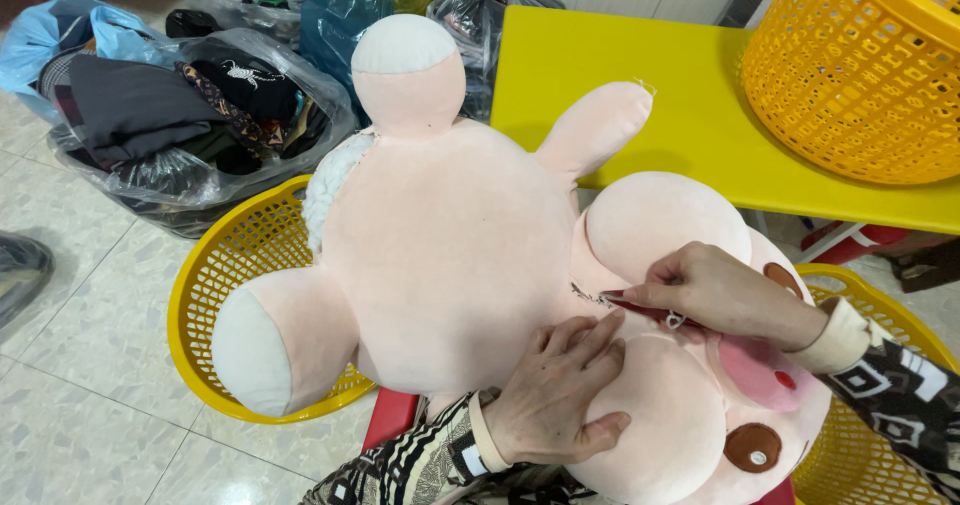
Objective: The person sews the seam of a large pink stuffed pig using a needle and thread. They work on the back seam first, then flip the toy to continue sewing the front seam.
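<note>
Here a big pink plush toy (440,255) lies across the person's lap, belly down as far as I can tell, with its head at 5 o'clock and its legs toward 9 and 12 o'clock. The left hand (555,390) is open and lies flat on the body, close to the neck seam (590,293). The right hand (715,290) is closed in a pinch on a thin red tool (640,308), whose tip touches that seam; I cannot tell what kind of tool it is.

The toy looks light for its size, soft and easy to squeeze, so it will sag and roll if only one limb is held. Its short pile is not slippery. I think a good hold is the body near the neck, pressed down with a flat palm, or one thick leg (280,340).

Under the leg at 9 o'clock stands a yellow basket (215,275). A yellow counter (600,75) is at 1 o'clock, carrying another basket (860,75). Bags (150,115) of clothes lie at 10 o'clock.
</note>
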